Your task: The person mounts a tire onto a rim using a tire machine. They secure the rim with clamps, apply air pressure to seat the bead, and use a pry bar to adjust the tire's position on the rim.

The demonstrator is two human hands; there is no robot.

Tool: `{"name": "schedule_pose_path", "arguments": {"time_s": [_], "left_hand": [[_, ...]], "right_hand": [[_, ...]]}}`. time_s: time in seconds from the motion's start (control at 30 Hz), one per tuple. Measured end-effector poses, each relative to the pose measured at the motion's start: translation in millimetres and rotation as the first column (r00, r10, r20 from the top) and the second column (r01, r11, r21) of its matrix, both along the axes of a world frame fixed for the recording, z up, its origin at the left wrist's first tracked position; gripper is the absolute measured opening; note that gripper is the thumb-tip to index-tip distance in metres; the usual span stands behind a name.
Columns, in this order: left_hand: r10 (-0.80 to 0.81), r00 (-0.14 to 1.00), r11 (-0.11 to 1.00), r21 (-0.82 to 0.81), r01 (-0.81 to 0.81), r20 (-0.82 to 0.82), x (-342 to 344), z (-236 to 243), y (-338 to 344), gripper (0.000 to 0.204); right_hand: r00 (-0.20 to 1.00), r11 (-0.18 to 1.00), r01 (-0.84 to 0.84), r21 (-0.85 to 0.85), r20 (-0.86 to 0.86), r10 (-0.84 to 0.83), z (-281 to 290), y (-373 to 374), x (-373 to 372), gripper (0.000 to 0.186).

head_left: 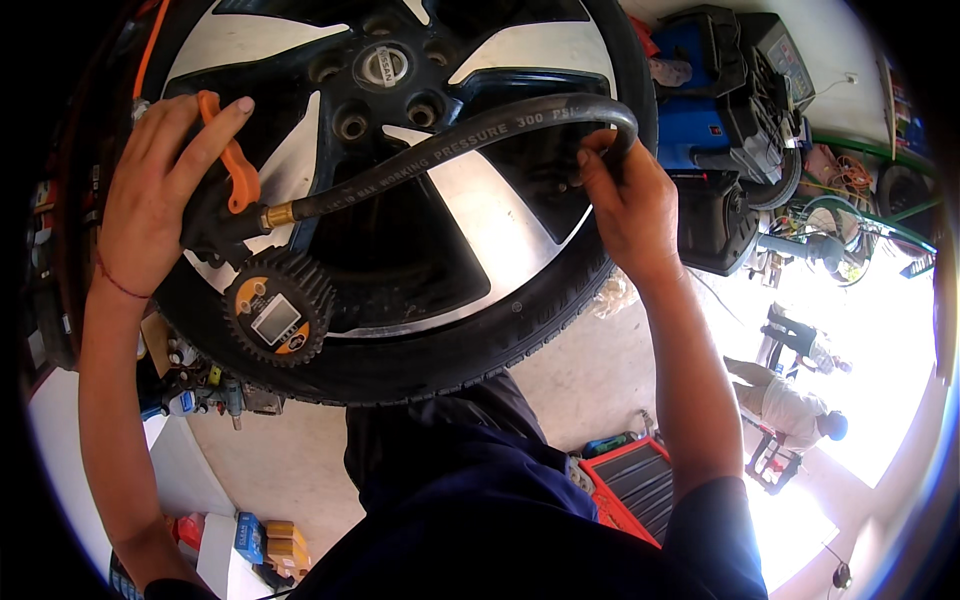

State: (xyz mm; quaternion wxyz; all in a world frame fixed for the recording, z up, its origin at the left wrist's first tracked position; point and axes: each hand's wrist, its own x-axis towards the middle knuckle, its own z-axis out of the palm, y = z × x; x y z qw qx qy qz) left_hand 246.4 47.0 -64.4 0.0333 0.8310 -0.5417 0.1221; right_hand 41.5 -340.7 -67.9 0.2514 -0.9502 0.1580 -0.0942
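A large wheel with black and silver spokes (475, 215) and a black tyre (430, 365) faces me. My left hand (150, 205) is wrapped round a tyre inflator gun, its index finger stretched out past the orange lever (238, 170). Below that hand hangs the inflator's round digital gauge (277, 312) in a ribbed black rubber cover. From a brass fitting (278, 215) a black rubber hose (450, 140) arches over the spokes to the right. My right hand (635, 205) pinches the hose's far end by the rim; the tip is hidden behind the fingers.
A blue and black machine (715, 90) stands at the upper right. An orange air line (150, 50) runs down at the upper left. A red tool cart (630, 485) is behind my right elbow. Boxes (287, 545) sit at the lower left. Two people (790, 400) are farther off, right.
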Motion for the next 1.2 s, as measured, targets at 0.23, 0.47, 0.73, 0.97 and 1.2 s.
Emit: {"name": "schedule_pose_path", "arguments": {"time_s": [0.23,0.47,0.73,0.97,1.2], "left_hand": [[-0.007,1.000,1.000,0.013,0.007,-0.003,1,0,2,0.067],[-0.017,1.000,0.999,-0.034,0.017,0.002,9,2,10,0.067],[0.076,0.997,0.994,-0.079,-0.076,-0.002,11,15,-9,0.062],[0.203,0.979,0.954,-0.220,-0.206,-0.035,5,43,-35,0.094],[0.224,0.974,0.960,-0.173,-0.222,-0.006,9,49,-44,0.103]], "right_hand": [[0.999,0.998,0.008,0.070,-0.049,-0.005,-2,5,-2,0.013],[0.965,0.935,-0.240,-0.261,0.035,0.258,-10,13,4,0.010],[0.984,0.929,-0.160,-0.334,0.017,0.175,-28,4,-1,0.016],[0.978,0.949,-0.150,-0.278,0.097,0.183,-27,11,-5,0.018],[0.987,0.945,-0.109,-0.310,0.083,0.141,-29,13,-7,0.019]]}}
